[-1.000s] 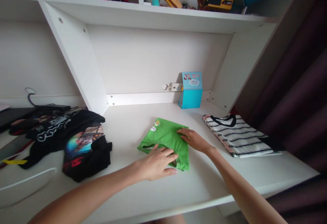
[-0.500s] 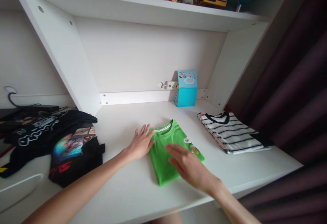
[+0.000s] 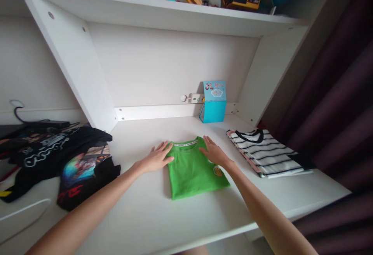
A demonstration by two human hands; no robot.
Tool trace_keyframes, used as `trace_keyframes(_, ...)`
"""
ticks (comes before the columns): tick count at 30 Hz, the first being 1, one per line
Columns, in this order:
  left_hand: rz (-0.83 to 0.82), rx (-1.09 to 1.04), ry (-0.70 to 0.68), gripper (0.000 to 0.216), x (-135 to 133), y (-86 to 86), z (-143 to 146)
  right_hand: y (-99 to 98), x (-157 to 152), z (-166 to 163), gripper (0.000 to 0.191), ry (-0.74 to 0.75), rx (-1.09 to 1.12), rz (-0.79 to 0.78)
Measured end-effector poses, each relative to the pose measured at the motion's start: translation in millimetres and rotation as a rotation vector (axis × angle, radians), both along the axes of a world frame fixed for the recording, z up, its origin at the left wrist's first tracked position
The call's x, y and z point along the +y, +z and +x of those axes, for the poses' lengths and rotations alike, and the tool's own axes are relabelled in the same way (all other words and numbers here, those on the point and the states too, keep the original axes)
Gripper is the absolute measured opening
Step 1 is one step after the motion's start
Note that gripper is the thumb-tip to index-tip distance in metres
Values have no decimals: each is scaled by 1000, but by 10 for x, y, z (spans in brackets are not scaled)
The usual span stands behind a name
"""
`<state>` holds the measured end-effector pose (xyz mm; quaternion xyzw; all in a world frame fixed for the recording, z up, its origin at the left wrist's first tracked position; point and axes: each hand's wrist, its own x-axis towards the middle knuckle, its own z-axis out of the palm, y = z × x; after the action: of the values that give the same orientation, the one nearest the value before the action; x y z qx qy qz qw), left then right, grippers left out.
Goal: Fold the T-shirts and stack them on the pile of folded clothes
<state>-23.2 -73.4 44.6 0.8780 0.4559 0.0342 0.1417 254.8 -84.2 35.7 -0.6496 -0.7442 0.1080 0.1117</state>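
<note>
White desk [image 3: 145, 216], folded green shirt [image 3: 192, 169] flat between both hands

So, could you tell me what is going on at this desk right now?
A person has a folded green T-shirt lying flat on the white desk. The left hand rests open at the shirt's upper left edge and the right hand lies flat on its upper right corner. A folded striped shirt sits to the right, and a loose heap of black printed shirts lies to the left.
</note>
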Motion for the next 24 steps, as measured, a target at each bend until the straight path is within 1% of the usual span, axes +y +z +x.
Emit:
trace_keyframes(2,34,-41,-57,51,-157,27,-125,50,-145,137,51,-50,-8,13)
trace_keyframes(4,55,-57,-112,49,-317,41,-215,56,-280,208,37,-69,-16,0)
trace_keyframes(7,92,-72,-134,46,-468,42,-210,9,-375,176,28,-87,-10,-19)
trace_keyframes(12,200,-105,-108,45,-470,1,2,-32,-262,74,29,-136,50,-42)
trace_keyframes(14,236,-136,-130,43,-459,-23,58,-18,-225,103,23,-135,85,-53)
trace_keyframes(18,219,-199,-187,36,-482,-38,115,31,-278,197,9,-114,150,-38)
trace_keyframes(21,188,-298,-218,34,-501,-8,187,74,-364,245,10,-109,204,21)
trace_keyframes(24,189,-428,-251,30,-494,60,341,139,-421,357,15,-100,260,86)
